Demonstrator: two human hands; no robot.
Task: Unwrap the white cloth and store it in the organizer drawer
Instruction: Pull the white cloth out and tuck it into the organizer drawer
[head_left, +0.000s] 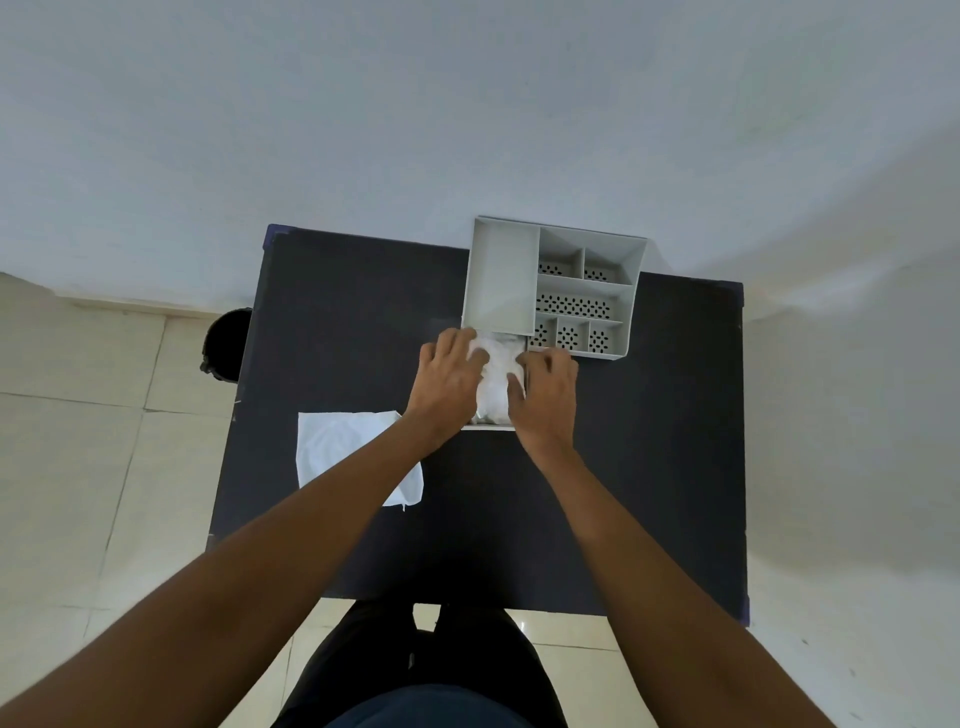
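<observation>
A grey organizer (506, 275) with several perforated compartments stands at the far edge of the dark table (649, 467). Its drawer (488, 427) is pulled out toward me. A crumpled white cloth (493, 382) lies inside the drawer. My left hand (448, 374) presses on the cloth from the left, fingers spread over it. From the right, my right hand (548, 395) pushes on the cloth with curled fingers. Most of the drawer is hidden under my hands.
A second flat white cloth or wrapper (337, 447) lies on the table's left side, partly under my left forearm. A dark round bin (226, 340) stands on the tiled floor left of the table. A pale wall rises behind the organizer.
</observation>
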